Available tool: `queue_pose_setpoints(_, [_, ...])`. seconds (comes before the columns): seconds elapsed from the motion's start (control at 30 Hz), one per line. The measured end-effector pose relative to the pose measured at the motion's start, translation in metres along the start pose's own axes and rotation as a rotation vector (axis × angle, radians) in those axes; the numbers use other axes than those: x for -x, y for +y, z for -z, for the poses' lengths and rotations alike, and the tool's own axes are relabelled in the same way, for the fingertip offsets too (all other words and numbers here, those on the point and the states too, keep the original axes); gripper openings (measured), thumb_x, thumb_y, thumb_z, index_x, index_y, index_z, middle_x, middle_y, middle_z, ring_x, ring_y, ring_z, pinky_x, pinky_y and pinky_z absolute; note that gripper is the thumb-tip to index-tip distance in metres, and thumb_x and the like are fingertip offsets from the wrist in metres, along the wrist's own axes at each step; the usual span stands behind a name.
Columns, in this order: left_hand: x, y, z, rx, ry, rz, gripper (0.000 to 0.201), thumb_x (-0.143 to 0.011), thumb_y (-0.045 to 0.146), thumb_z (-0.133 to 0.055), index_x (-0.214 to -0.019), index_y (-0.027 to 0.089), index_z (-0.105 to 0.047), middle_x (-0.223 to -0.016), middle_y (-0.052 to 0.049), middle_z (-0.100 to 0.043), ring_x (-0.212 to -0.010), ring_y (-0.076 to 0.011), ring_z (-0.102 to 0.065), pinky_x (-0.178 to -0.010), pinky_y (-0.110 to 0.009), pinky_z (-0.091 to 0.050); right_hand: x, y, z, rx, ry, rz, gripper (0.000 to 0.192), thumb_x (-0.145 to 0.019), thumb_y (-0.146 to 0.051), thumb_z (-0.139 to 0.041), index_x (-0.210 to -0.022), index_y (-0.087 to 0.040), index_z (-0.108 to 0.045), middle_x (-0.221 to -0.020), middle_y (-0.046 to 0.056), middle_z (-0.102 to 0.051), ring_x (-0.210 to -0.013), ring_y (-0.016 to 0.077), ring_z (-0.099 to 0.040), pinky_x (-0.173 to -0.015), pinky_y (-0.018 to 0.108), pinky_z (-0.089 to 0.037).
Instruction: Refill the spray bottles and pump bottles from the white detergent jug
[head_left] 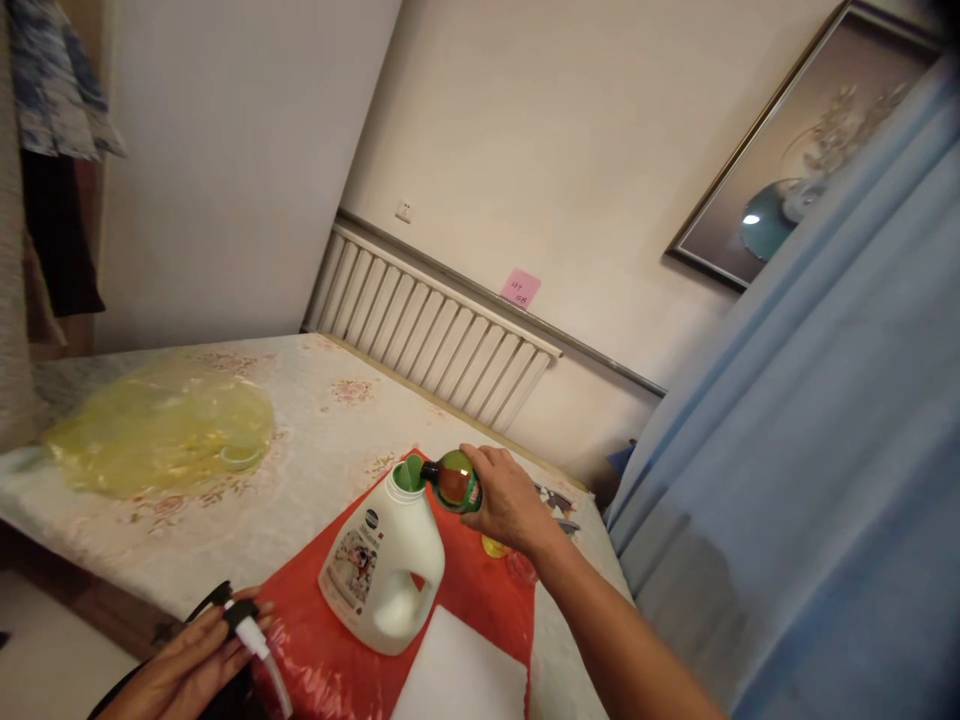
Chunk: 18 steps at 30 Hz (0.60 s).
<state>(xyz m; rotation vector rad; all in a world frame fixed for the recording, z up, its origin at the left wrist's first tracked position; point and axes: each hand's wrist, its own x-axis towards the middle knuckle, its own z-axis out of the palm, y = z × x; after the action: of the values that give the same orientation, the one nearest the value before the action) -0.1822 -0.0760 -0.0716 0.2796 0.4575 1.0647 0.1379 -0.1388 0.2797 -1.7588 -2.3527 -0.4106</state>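
My right hand (506, 495) is wrapped round a small bottle (456, 480) with a green label and brownish contents. It is tipped sideways, its dark neck at the green pouring spout (409, 473) in the mouth of a white jug (390, 560). Whether liquid is flowing I cannot tell. The jug has a side handle and a picture label, and it stands on a red plastic sheet (300, 585). At the lower left, my left hand (199, 650) has its fingers closed on a pump dispenser top (241, 615), black with a white stem and a clear tube hanging down.
A white sheet (461, 665) lies in front of the jug. Yellow and red round pieces (517, 565) are partly behind my right wrist. A yellow plastic bag (165, 425) rests on the flowered tablecloth (322, 410). Behind are a radiator (427, 325) and, on the right, a blue curtain (810, 450).
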Motion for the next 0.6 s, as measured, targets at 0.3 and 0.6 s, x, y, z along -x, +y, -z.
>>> queue_pose_setpoints(0.3, [-0.004, -0.001, 0.011, 0.052, -0.068, 0.049, 0.038, -0.079, 0.007, -0.072, -0.113, 0.025, -0.072, -0.118, -0.009, -0.074, -0.111, -0.028, -0.067, -0.097, -0.038, -0.055, -0.009, -0.002, 0.005, 0.156, -0.071, 0.025, 0.076, -0.065, -0.021, -0.07, -0.135, -0.023, -0.043, -0.117, 0.009, -0.057, -0.104, 0.0273, -0.049, -0.09, 0.037, -0.041])
queue_pose_setpoints(0.6, [-0.007, -0.001, 0.016, 0.04, -0.071, 0.052, 0.04, -0.082, 0.008, -0.068, -0.118, 0.025, -0.07, -0.12, -0.008, -0.073, -0.117, -0.0293, -0.063, -0.105, -0.041, -0.047, -0.012, -0.007, 0.013, 0.229, -0.106, 0.05, 0.075, -0.068, -0.021, -0.069, -0.137, -0.022, -0.041, -0.119, 0.011, -0.057, -0.108, 0.028, -0.049, -0.091, 0.038, -0.04])
